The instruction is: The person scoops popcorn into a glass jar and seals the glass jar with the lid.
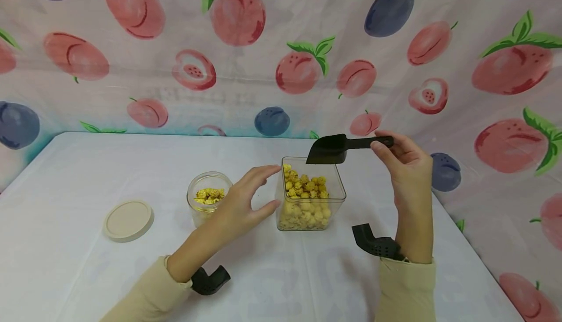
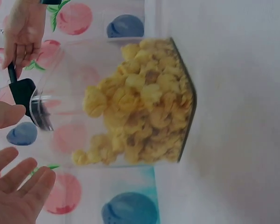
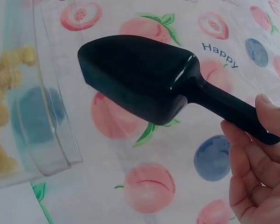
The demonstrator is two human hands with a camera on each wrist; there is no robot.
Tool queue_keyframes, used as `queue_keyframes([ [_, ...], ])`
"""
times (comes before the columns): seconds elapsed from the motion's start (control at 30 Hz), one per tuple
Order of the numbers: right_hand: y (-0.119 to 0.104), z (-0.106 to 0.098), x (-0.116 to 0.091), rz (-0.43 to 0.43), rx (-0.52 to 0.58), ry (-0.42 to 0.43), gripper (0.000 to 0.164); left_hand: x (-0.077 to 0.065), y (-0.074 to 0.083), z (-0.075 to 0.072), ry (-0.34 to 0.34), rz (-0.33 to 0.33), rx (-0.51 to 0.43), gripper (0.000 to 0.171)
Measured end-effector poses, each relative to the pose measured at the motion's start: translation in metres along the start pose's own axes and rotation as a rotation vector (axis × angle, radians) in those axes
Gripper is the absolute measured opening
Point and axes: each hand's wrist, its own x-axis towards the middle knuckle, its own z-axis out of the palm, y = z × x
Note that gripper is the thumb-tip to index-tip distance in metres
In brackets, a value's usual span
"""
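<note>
My right hand [image 1: 406,166] pinches the handle end of a black scoop [image 1: 329,149] between thumb and fingers. The scoop's blade hangs over the far rim of a clear square container [image 1: 333,190], and looks bare in the right wrist view. Yellow popcorn [image 1: 305,207] fills the container's lower part, heaped higher on one side. My left hand [image 1: 243,197] is beside the container's left wall, thumb and fingers spread apart with nothing between them. Behind that forearm, a round clear jar [image 1: 210,178] holds some popcorn pieces and is partly hidden.
A round beige lid [image 1: 129,220] lies on the white tabletop [image 1: 66,263], left of the jar. Fruit-printed cloth [image 1: 184,14] hangs behind the table and along its right side. Black mounts [image 1: 210,281] stick out from both wrists by the sleeves.
</note>
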Motion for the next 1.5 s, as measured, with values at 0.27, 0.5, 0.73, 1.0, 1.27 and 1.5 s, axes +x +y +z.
queue_keyframes([
  [0.27,0.004,0.004,0.0,-0.096,-0.216,0.041,0.025,-0.001,0.0,0.016,0.004,-0.22,-0.256,0.068],
  [0.5,0.007,0.01,-0.002,-0.146,-0.423,0.041,0.028,-0.004,-0.004,0.027,-0.007,-0.353,-0.417,0.066],
  [0.73,0.01,0.02,-0.006,-0.265,-0.514,-0.042,0.028,-0.006,-0.006,0.031,0.006,-0.386,-0.479,0.063],
  [1.0,0.021,0.033,-0.01,-0.409,-0.668,-0.168,0.03,-0.006,-0.006,0.032,0.011,-0.4,-0.491,0.061],
  [1.27,0.027,0.042,-0.013,-0.392,-0.758,-0.266,0.03,-0.006,-0.006,0.032,0.012,-0.4,-0.5,0.059],
  [1.5,0.026,0.046,-0.015,-0.441,-0.777,-0.272,0.029,-0.006,-0.006,0.031,0.01,-0.406,-0.509,0.058],
])
